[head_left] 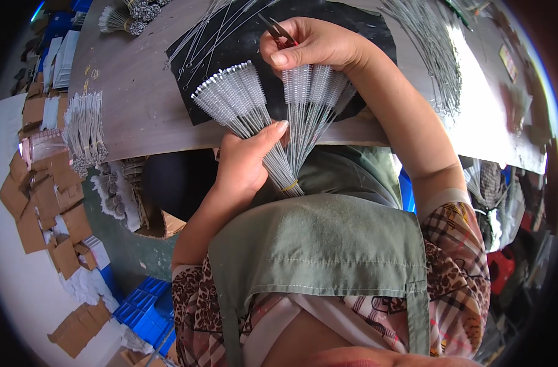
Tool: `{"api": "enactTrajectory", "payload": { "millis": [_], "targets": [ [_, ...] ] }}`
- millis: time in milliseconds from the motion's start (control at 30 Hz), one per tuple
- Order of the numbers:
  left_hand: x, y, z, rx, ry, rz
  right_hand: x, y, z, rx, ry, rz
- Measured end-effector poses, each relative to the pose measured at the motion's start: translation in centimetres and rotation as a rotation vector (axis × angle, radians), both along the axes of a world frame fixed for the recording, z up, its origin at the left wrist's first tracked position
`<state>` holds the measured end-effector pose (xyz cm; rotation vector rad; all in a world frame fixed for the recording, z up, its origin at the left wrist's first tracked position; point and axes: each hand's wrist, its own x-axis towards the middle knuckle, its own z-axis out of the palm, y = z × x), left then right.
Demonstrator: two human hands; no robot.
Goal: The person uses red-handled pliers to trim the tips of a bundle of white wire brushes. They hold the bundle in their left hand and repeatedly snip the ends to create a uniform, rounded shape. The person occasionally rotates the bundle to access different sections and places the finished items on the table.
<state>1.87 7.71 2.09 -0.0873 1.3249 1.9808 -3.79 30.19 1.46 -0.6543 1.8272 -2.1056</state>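
Observation:
In my left hand point(245, 156) is a bundle of thin wire-handled tube brushes point(233, 98), with its fingers closed round the stems. White bristle heads fan out in two groups over the table's near edge, and a yellow rubber band point(289, 186) circles the stems at the lower end. My right hand point(312, 44) is bent in above the right group of bristles. It is closed on small scissors point(281, 35) with dark blades and a bit of red at the handle. The blades point up and away from the brushes. My right fingers partly cover the tops of that group.
A black mat point(361, 40) lies on the grey table point(132, 125), with loose looped wires point(208, 30) across it. Bundled brushes point(85, 131) stand at the left edge; more wires point(435, 55) pile up at right. Cardboard pieces point(40, 208) and blue crates point(145, 306) are at left.

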Motion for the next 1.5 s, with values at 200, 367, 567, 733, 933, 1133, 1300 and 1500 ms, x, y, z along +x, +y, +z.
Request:
{"api": "enactTrajectory", "payload": {
  "millis": [200, 367, 567, 733, 933, 1133, 1300, 1500],
  "targets": [
    [0.1, -0.2, -0.2, -0.007, 0.048, 0.013, 1.1, -1.2, 1.8, 0.005, -0.058, -0.132],
    [-0.1, -0.5, 0.0, 0.001, 0.029, -0.007, 0.8, -0.5, 1.1, 0.015, -0.038, -0.057],
    [-0.1, -0.6, 0.2, -0.020, 0.062, 0.004, 0.8, -0.5, 1.1, 0.101, -0.056, -0.112],
    [0.2, -0.4, 0.2, -0.066, 0.059, 0.053, 1.0, -1.4, 1.4, 0.288, -0.073, -0.270],
    [0.2, -0.4, 0.3, -0.070, 0.053, 0.056, 1.0, -0.9, 1.1, 0.117, -0.147, -0.184],
    [-0.1, -0.7, 0.2, -0.017, 0.006, 0.005, 0.9, -1.1, 1.1, 0.132, -0.070, -0.183],
    [-0.1, -0.8, 0.0, -0.011, 0.023, 0.018, 0.8, -0.7, 0.9, 0.140, -0.056, -0.130],
    [-0.2, -1.1, 0.0, 0.006, 0.019, 0.009, 1.0, -0.7, 1.2, 0.065, -0.081, -0.077]
  ]
}}
